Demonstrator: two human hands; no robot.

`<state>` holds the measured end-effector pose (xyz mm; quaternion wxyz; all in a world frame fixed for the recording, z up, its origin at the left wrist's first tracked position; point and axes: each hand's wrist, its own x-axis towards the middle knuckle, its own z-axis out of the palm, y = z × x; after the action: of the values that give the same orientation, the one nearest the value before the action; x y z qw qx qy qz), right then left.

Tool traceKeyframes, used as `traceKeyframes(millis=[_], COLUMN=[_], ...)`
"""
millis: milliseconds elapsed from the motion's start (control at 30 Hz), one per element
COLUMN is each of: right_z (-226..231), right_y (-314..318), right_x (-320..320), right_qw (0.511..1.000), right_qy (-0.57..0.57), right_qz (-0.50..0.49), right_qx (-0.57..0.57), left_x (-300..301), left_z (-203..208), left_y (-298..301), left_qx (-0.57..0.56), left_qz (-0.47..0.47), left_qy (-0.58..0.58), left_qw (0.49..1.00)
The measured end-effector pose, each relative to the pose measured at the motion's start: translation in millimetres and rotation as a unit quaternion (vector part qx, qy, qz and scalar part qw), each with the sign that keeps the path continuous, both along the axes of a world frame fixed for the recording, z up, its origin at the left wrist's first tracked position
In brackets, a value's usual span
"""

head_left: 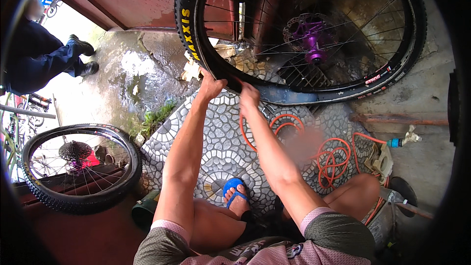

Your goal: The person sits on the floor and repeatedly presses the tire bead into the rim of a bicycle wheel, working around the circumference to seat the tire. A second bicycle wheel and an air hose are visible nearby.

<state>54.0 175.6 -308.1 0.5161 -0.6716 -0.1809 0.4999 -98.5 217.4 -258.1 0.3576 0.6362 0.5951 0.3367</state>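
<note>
the bicycle wheel (pixel 312 46) meets the left fingers (pixel 205 73) along its near edge.

My shirt (pixel 306 253) is short-sleeved. The left sleeve (pixel 159 249) and right sleeve (pixel 339 233) are dark grey-green, with a fine mesh-like texture, and each ends in a pale pink cuff (pixel 313 219). The front is mostly dusty pink, with lettering (pixel 251 250) printed near the middle and a small dark-and-white emblem (pixel 295 251) to its right. Below it I wear black shorts (pixel 260 230), only partly in view. My one visible foot (pixel 238 204) wears a bright blue flip-flop (pixel 231 185) with a blue strap. My left hand (pixel 212 86) and right hand (pixel 249 99) are bare, as are my forearms (pixel 189 135).
</note>
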Motion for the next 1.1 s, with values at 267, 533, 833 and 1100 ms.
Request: traceKeyframes(millis=[267, 533, 833, 1100], right_z=[-14, -17, 33, 18], right_y=[-1, 10, 22, 6], right_x=[21, 23, -3, 10], right_qw=[0.996, 0.996, 0.994, 0.994], right_qy=[0.016, -0.047, -0.045, -0.059], right_qz=[0.006, 0.02, 0.073, 0.044], right_qx=[-0.084, -0.067, -0.073, -0.08], left_x=[-1, 9, 6, 1], left_z=[2, 2, -12, -2], left_y=[-1, 10, 7, -1], left_qx=[-0.075, -0.096, -0.037, -0.058], left_qz=[0.004, -0.016, -0.001, 0.0], left_qy=[-0.016, -0.045, -0.02, -0.011], left_qw=[0.997, 0.994, 0.999, 0.998])
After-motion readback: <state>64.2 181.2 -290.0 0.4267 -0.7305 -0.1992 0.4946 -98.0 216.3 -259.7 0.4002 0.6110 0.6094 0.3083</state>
